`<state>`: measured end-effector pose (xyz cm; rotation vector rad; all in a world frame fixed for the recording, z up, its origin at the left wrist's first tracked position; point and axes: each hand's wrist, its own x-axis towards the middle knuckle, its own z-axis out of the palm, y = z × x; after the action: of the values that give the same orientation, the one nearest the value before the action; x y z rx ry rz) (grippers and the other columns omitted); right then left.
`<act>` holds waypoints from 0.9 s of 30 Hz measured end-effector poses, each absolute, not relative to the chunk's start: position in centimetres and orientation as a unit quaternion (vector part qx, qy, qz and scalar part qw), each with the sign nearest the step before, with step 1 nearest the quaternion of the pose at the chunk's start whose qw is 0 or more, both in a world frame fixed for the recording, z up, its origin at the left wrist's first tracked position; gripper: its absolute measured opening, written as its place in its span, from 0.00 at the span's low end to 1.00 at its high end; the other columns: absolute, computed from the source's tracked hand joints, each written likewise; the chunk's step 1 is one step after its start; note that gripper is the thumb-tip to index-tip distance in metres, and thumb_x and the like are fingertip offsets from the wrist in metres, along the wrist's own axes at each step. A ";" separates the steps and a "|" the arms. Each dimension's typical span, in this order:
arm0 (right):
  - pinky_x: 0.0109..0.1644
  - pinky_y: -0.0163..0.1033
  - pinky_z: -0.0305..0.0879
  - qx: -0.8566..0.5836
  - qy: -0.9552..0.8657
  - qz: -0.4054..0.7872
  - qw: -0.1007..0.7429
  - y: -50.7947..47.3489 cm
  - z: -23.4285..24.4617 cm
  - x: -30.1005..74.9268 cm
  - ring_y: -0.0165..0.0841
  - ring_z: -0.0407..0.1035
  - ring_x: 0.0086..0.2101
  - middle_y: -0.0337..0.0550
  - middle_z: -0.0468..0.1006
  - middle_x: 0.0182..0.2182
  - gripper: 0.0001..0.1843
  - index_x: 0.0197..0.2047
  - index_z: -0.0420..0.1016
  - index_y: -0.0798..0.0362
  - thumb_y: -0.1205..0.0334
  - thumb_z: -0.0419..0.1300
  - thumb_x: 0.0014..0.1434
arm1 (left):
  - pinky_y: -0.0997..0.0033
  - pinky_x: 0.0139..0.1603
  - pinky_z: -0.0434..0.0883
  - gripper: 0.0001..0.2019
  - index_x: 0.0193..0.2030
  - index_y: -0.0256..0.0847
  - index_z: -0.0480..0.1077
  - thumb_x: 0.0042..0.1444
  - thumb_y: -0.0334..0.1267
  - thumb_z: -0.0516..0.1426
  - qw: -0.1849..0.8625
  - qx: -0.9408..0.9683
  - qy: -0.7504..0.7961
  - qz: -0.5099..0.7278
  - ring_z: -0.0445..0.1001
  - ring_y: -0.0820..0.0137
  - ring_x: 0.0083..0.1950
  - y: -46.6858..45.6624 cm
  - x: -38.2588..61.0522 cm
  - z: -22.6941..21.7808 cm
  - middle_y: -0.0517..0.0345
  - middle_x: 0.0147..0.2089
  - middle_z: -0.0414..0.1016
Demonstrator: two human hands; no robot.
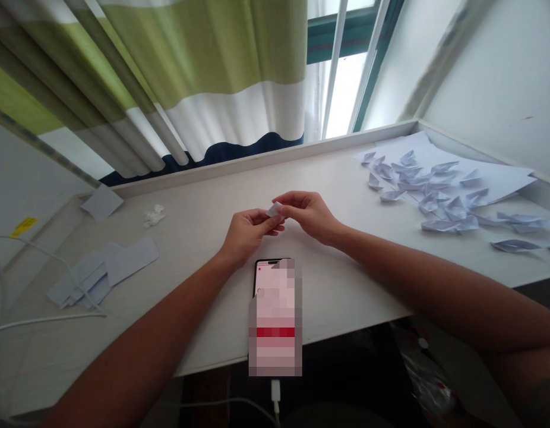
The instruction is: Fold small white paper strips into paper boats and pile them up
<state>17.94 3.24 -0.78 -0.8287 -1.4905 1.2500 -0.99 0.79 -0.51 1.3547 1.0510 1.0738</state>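
Between my two hands, above the middle of the white desk, is a small folded piece of white paper [274,209]. My left hand [252,229] grips it from the left, thumb and fingers pressed together. From the right, my right hand [304,213] pinches its edge between thumb and fingers. Parts of the paper are hidden behind the fingertips. Just below the hands, a phone [277,297] with a lit, blurred screen lies near the desk's front edge.
Several folded paper boats [435,184] cluster at the right, some on large white sheets [493,166]. At left lie loose paper pieces [130,261], a crumpled paper [154,216] and a white cable [47,324]. A raised rim [257,169] borders the desk's back, before a curtain [212,53].
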 end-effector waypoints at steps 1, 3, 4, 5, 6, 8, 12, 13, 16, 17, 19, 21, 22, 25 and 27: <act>0.43 0.44 0.78 -0.340 -0.627 0.507 0.484 3.2 -0.6 18.1 0.36 0.79 0.35 0.44 0.87 0.35 0.11 0.41 0.85 0.52 0.54 0.73 0.59 | 0.56 0.47 0.84 0.18 0.39 0.40 0.85 0.52 0.52 0.76 0.534 0.571 0.439 0.443 0.87 0.60 0.41 0.7 -1.0 -0.4 0.48 0.39 0.88; 0.41 0.44 0.78 -0.342 -0.649 0.486 0.475 3.1 -0.4 18.3 0.36 0.79 0.34 0.44 0.86 0.34 0.11 0.37 0.85 0.53 0.53 0.71 0.61 | 0.56 0.47 0.84 0.18 0.39 0.40 0.85 0.52 0.52 0.76 0.544 0.575 0.434 0.429 0.87 0.60 0.41 0.6 -1.0 -0.3 0.48 0.38 0.88; 0.40 0.43 0.77 -0.344 -0.657 0.475 0.473 3.1 -0.3 18.4 0.36 0.78 0.33 0.44 0.86 0.32 0.11 0.36 0.84 0.53 0.53 0.72 0.61 | 0.56 0.47 0.84 0.18 0.38 0.40 0.85 0.51 0.52 0.77 0.553 0.576 0.430 0.421 0.87 0.60 0.40 0.6 -1.0 -0.2 0.48 0.38 0.88; 0.38 0.43 0.76 -0.344 -0.663 0.467 0.473 3.1 -0.2 18.6 0.35 0.78 0.32 0.43 0.85 0.31 0.12 0.35 0.84 0.53 0.53 0.72 0.61 | 0.56 0.47 0.84 0.18 0.38 0.40 0.85 0.51 0.51 0.77 0.563 0.575 0.425 0.414 0.87 0.59 0.40 0.5 -1.0 -0.1 0.48 0.38 0.88; 0.37 0.42 0.76 -0.342 -0.668 0.464 0.471 3.2 -0.2 18.7 0.35 0.77 0.31 0.43 0.85 0.30 0.12 0.34 0.84 0.53 0.53 0.72 0.61 | 0.56 0.47 0.84 0.18 0.38 0.39 0.85 0.50 0.51 0.77 0.571 0.574 0.420 0.409 0.87 0.59 0.40 0.5 -1.0 0.0 0.48 0.37 0.88; 0.37 0.42 0.75 -0.332 -0.673 0.466 0.469 3.5 -0.2 18.8 0.35 0.77 0.31 0.43 0.85 0.29 0.14 0.34 0.84 0.54 0.51 0.72 0.61 | 0.57 0.46 0.84 0.18 0.38 0.39 0.85 0.50 0.50 0.77 0.580 0.572 0.415 0.404 0.87 0.59 0.40 0.4 -1.1 0.1 0.47 0.37 0.88; 0.40 0.42 0.77 -0.311 -0.683 0.480 0.455 3.9 -0.6 18.9 0.34 0.76 0.33 0.44 0.85 0.32 0.17 0.35 0.85 0.55 0.48 0.71 0.64 | 0.58 0.48 0.83 0.19 0.38 0.37 0.85 0.53 0.51 0.76 0.584 0.559 0.421 0.412 0.87 0.60 0.40 0.2 -0.9 0.3 0.46 0.37 0.88; 0.41 0.43 0.78 -0.310 -0.687 0.473 0.457 4.0 -0.7 18.9 0.34 0.77 0.34 0.45 0.85 0.34 0.17 0.38 0.85 0.55 0.47 0.70 0.66 | 0.58 0.49 0.83 0.19 0.38 0.36 0.84 0.53 0.51 0.76 0.588 0.548 0.423 0.419 0.87 0.60 0.40 0.2 -0.9 0.4 0.46 0.37 0.88; 0.45 0.45 0.81 -0.303 -0.709 0.407 0.489 3.9 -0.9 19.1 0.35 0.79 0.40 0.46 0.85 0.42 0.15 0.49 0.85 0.53 0.50 0.67 0.70 | 0.57 0.53 0.83 0.18 0.41 0.34 0.83 0.53 0.47 0.76 0.596 0.506 0.426 0.456 0.87 0.61 0.41 0.3 -0.7 0.5 0.47 0.38 0.88; 0.46 0.45 0.81 -0.293 -0.725 0.381 0.493 3.9 -0.9 19.3 0.36 0.79 0.42 0.46 0.84 0.45 0.15 0.52 0.85 0.51 0.51 0.67 0.70 | 0.56 0.54 0.83 0.18 0.42 0.35 0.83 0.53 0.45 0.76 0.599 0.491 0.426 0.469 0.87 0.62 0.41 0.4 -0.8 0.6 0.48 0.38 0.88; 0.48 0.47 0.83 -0.262 -0.767 0.341 0.476 3.9 -0.9 19.6 0.38 0.80 0.45 0.47 0.83 0.50 0.14 0.53 0.86 0.49 0.53 0.70 0.68 | 0.56 0.56 0.83 0.16 0.43 0.36 0.82 0.53 0.41 0.76 0.606 0.467 0.425 0.484 0.87 0.63 0.41 0.5 -0.9 0.6 0.50 0.38 0.87; 0.49 0.48 0.84 -0.241 -0.796 0.317 0.455 4.0 -0.8 20.0 0.40 0.80 0.49 0.47 0.82 0.52 0.13 0.53 0.86 0.47 0.54 0.71 0.67 | 0.57 0.56 0.83 0.14 0.42 0.36 0.82 0.53 0.39 0.76 0.619 0.453 0.421 0.485 0.87 0.64 0.41 0.7 -1.1 0.6 0.52 0.38 0.87; 0.49 0.49 0.84 -0.237 -0.803 0.310 0.450 4.1 -0.8 20.1 0.41 0.80 0.50 0.47 0.82 0.52 0.13 0.53 0.87 0.46 0.55 0.71 0.67 | 0.57 0.57 0.82 0.12 0.41 0.36 0.83 0.54 0.39 0.75 0.626 0.451 0.415 0.482 0.87 0.65 0.42 0.8 -1.2 0.6 0.52 0.38 0.87; 0.51 0.50 0.84 -0.235 -0.808 0.303 0.447 4.4 -0.8 20.2 0.41 0.80 0.50 0.48 0.83 0.52 0.13 0.54 0.88 0.46 0.56 0.72 0.67 | 0.58 0.58 0.82 0.11 0.41 0.35 0.83 0.59 0.41 0.72 0.645 0.454 0.390 0.476 0.86 0.66 0.43 0.9 -1.3 0.6 0.51 0.39 0.87; 0.51 0.50 0.84 -0.232 -0.808 0.305 0.447 4.4 -0.9 20.2 0.40 0.81 0.48 0.48 0.84 0.50 0.13 0.53 0.88 0.47 0.57 0.72 0.67 | 0.59 0.59 0.81 0.12 0.42 0.34 0.84 0.60 0.42 0.71 0.648 0.464 0.376 0.473 0.86 0.65 0.45 0.9 -1.3 0.5 0.50 0.40 0.87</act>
<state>20.21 4.44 -0.87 -0.5750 -2.0012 0.7557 -1.27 0.90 0.51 1.0549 0.8539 1.0745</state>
